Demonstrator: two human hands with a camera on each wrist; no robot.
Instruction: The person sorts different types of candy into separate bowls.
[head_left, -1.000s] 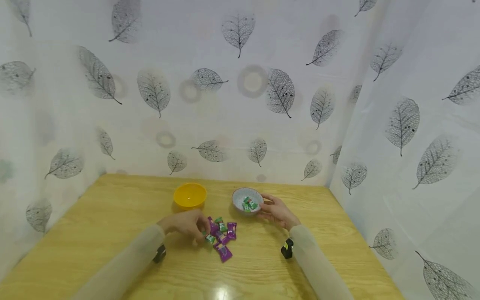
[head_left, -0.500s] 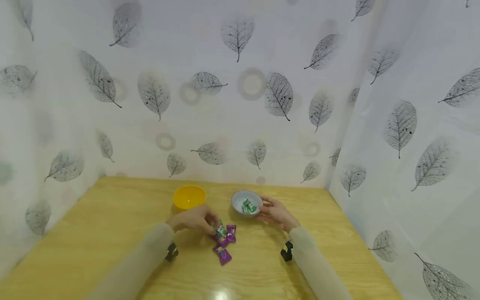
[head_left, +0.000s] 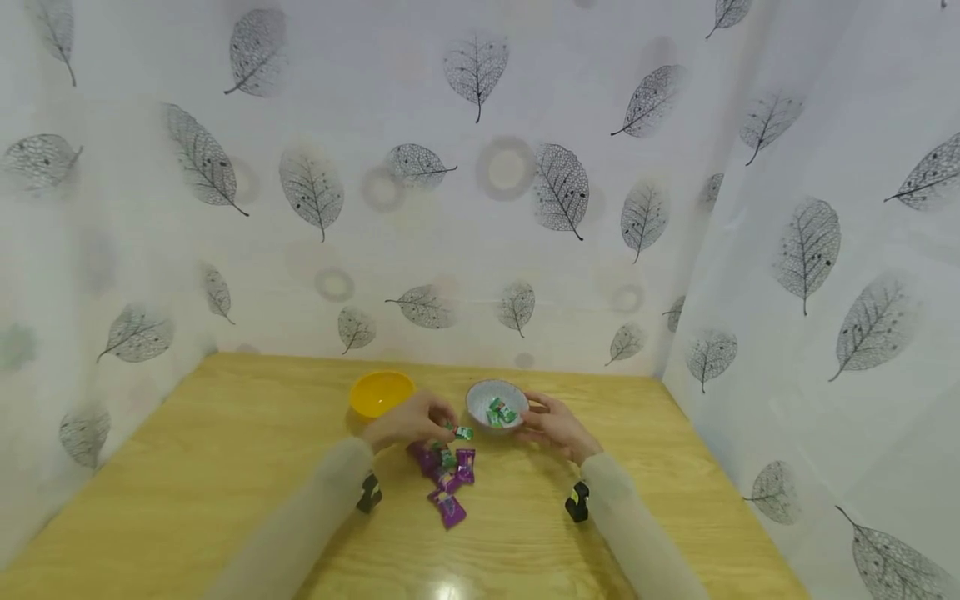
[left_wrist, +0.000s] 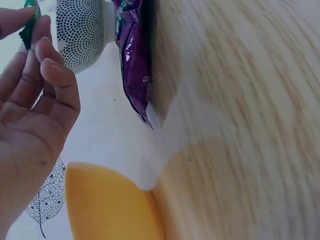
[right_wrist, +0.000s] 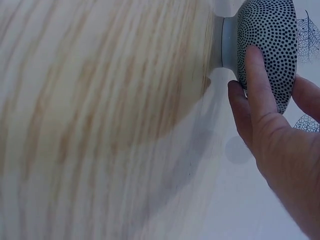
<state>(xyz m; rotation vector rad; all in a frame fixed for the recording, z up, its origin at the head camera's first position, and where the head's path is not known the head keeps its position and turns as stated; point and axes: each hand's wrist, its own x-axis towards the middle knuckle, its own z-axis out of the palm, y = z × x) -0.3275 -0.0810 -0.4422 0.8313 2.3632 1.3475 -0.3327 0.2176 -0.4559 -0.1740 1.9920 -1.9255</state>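
Between thumb and fingers my left hand (head_left: 415, 418) pinches a green-wrapped candy (head_left: 463, 433), held above the table just left of the speckled bowl (head_left: 482, 401). The left wrist view also shows that green candy (left_wrist: 31, 24) in the fingertips. My right hand (head_left: 557, 426) holds the bowl at its right side, thumb near the rim and fingers against the dotted outer wall (right_wrist: 267, 45). Several green candies (head_left: 501, 412) lie inside this bowl. Below the left hand is a small heap of purple-wrapped candies (head_left: 447, 507), with another green candy (head_left: 447, 459) among them.
A yellow bowl (head_left: 382, 394) stands at the back, just behind my left hand. The wooden table (head_left: 225, 467) meets a leaf-patterned curtain (head_left: 420, 233) at its back edge and sides. A black wrist device (head_left: 577, 502) sits under my right wrist.
My left hand has picked a green candy from the heap and carried it up and right toward the speckled bowl. The right hand stays at the bowl.
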